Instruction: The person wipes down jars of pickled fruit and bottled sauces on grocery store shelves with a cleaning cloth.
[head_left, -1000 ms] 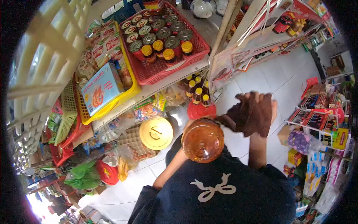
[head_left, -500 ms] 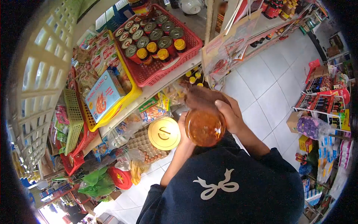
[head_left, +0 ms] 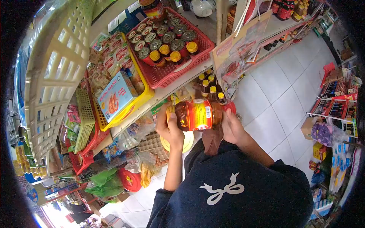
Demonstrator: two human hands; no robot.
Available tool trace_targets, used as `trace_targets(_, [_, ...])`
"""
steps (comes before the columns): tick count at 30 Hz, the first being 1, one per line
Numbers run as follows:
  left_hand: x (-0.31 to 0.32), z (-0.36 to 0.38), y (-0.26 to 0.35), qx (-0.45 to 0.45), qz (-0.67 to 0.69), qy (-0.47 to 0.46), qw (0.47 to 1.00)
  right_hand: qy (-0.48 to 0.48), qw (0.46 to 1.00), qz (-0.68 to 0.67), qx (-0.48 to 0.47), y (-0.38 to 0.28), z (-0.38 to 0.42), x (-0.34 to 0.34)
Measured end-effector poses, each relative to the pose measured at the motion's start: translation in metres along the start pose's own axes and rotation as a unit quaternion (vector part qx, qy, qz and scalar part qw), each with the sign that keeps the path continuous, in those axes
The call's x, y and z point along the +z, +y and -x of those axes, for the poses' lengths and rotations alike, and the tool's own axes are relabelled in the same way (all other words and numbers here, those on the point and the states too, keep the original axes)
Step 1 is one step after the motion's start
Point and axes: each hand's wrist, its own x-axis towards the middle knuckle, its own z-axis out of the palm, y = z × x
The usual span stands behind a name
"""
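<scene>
I hold a jar of orange-red sauce (head_left: 197,114) sideways in front of my chest; its red and yellow label with a barcode faces up and its red lid (head_left: 229,108) points right. My left hand (head_left: 170,127) grips the jar's base end, thumb on the glass. My right hand (head_left: 232,128) holds the lid end and also pins a dark brown cloth (head_left: 211,139) that hangs below the jar.
A shelf at left carries a red basket (head_left: 172,72) of cans and yellow-capped jars, and a yellow tray (head_left: 135,102) with a blue box (head_left: 116,97). Small yellow-capped bottles (head_left: 210,88) stand below. A gold lid (head_left: 178,141) and egg trays (head_left: 152,144) lie lower. White tiled floor (head_left: 277,98) stretches right.
The jar has turned from bottom-up to lying sideways with its label up. The cloth moved from over the jar to hanging beneath it, and my hands shifted to the jar's two ends.
</scene>
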Motion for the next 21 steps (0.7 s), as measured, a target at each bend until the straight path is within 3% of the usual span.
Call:
trace_targets(3, [-0.009, -0.009, 0.003, 0.185, -0.123, -0.025, 0.975, -0.008, 0.999, 0.038, 0.033, 0.007, -0.008, -0.013])
trace_targets(5, [-0.009, -0.009, 0.003, 0.279, -0.161, -0.035, 0.946, 0.053, 0.996, 0.069, 0.038, 0.009, -0.013, -0.012])
trace_targets(10, [-0.022, -0.028, 0.006, 0.3, -0.175, -0.116, 0.93, 0.13, 0.973, 0.187, 0.027, 0.007, -0.013, -0.005])
trace_targets(13, [-0.032, -0.069, 0.01, 0.325, -0.131, -0.131, 0.927, 0.141, 0.979, 0.147, 0.023, 0.008, -0.008, 0.004])
trace_targets(17, [-0.032, -0.119, 0.02, 0.389, -0.18, -0.041, 0.903, 0.158, 0.975, -0.023, 0.156, -0.003, -0.003, 0.002])
trace_targets(21, [-0.015, -0.152, 0.023, 0.398, -0.26, 0.004, 0.88, 0.15, 0.98, -0.026, 0.125, -0.002, 0.005, -0.029])
